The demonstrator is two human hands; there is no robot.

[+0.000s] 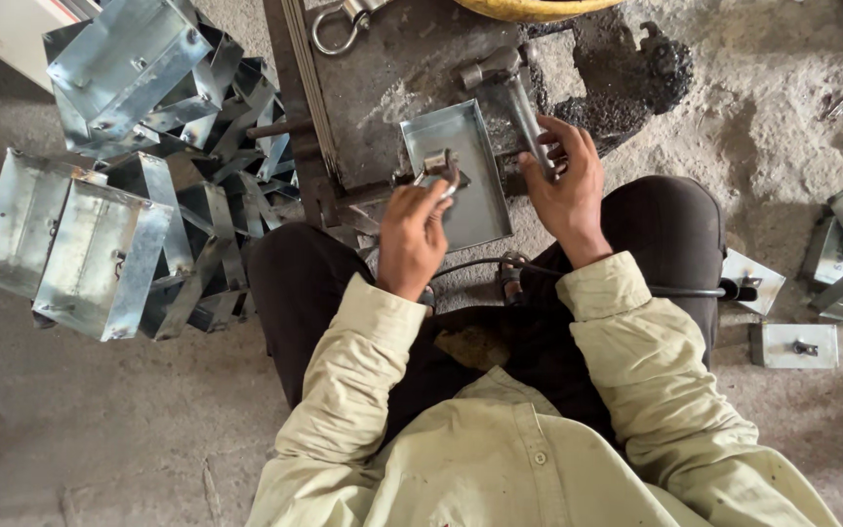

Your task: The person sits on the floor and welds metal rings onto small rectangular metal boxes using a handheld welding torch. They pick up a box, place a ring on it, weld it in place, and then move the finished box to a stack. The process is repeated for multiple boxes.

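Observation:
My left hand (414,234) pinches a small bent metal handle (438,171) over the near left corner of a shallow galvanised tray (475,200), which lies on a dark steel work plate (382,78). My right hand (568,185) is closed around the shaft of a hammer (504,88), whose head points away from me past the tray's right edge. I sit on the ground with my knees on either side of the tray.
A heap of open galvanised sheet-metal boxes (109,195) stands to my left. Several small metal lids with latches (794,344) lie on the ground to my right. A cable (675,291) crosses my right thigh. A loose metal ring (336,29) rests on the plate's far end.

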